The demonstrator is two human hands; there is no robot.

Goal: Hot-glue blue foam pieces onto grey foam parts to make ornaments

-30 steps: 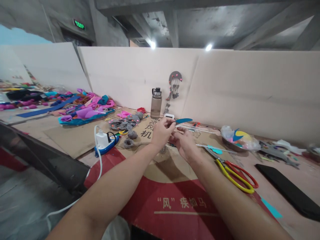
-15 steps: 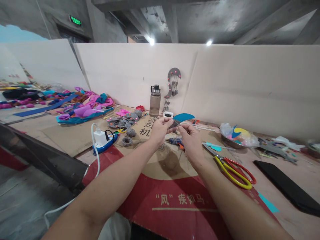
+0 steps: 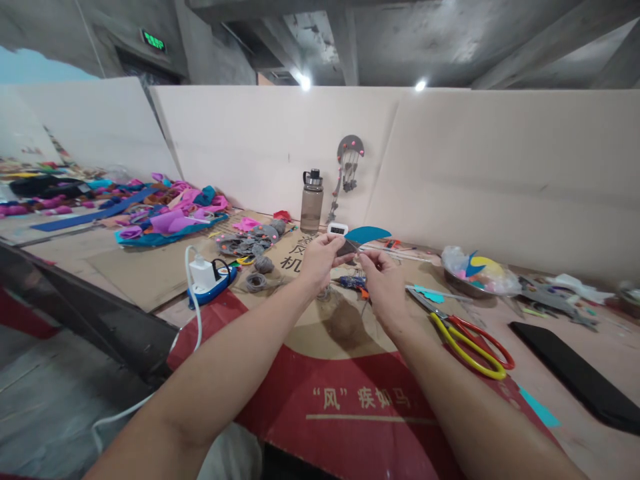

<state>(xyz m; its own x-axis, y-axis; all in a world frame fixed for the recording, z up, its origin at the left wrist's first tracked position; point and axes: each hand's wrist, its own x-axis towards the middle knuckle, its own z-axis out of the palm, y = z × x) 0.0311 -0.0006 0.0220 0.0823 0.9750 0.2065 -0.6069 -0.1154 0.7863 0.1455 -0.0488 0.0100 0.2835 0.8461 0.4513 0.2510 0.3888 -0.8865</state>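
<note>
My left hand point(image 3: 320, 261) pinches a dark grey felt piece point(image 3: 346, 249) between thumb and fingers above the cardboard. A curved blue felt piece point(image 3: 369, 234) sticks out to the right just past my fingertips, against the grey one. My right hand point(image 3: 383, 277) is closed, thumb and forefinger pinching a thin grey strand of yarn point(image 3: 353, 245) at the grey felt's edge. Below both hands lies a blue glue gun point(image 3: 353, 283) with an orange part, partly hidden by my right hand. A small white digital timer point(image 3: 337, 229) stands just behind my left fingertips.
Large scissors point(image 3: 467, 343) with red and yellow handles lie at right, beside a black phone point(image 3: 575, 373). A bowl point(image 3: 467, 285) holds felt scraps. A bottle point(image 3: 311, 203) stands behind; grey yarn point(image 3: 263, 264), a blue power strip point(image 3: 213, 290) and felt heap point(image 3: 173, 220) are left.
The view has shifted very slightly. Both hands stay nearly in place, with the grey felt tilted a little so that more of its face shows.
</note>
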